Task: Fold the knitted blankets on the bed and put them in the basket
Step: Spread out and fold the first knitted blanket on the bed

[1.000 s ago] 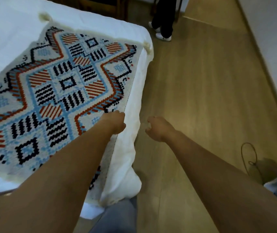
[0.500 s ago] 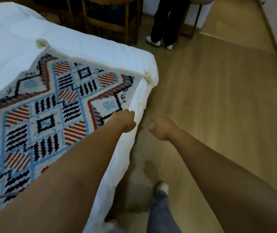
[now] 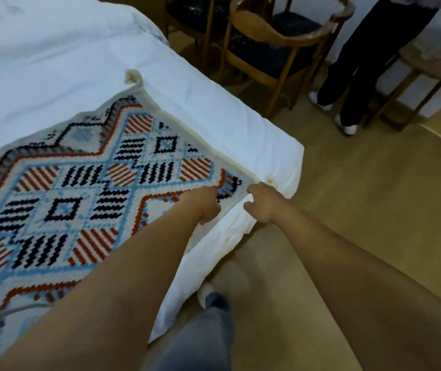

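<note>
A knitted blanket (image 3: 85, 188) with red, blue and black diamond patterns lies spread flat on the white bed (image 3: 214, 108). It has cream tassels at its far corner (image 3: 133, 76) and at its near right corner (image 3: 270, 181). My left hand (image 3: 205, 205) rests on the blanket's right edge just short of that near corner, fingers curled down over the edge. My right hand (image 3: 262, 204) hovers beside the same corner over the bed's side, thumb and fingers apart, with nothing between them. No basket is in view.
Two wooden chairs (image 3: 275, 49) stand past the bed's far end. A person in dark trousers (image 3: 361, 65) stands by a small round table (image 3: 433, 65). Wooden floor (image 3: 361, 210) runs along the bed's right side. My own leg and shoe (image 3: 208, 311) are below.
I have stepped forward along the bed. My left hand slid along the blanket's right edge toward its near right corner, and my right hand came in from over the floor to that corner.
</note>
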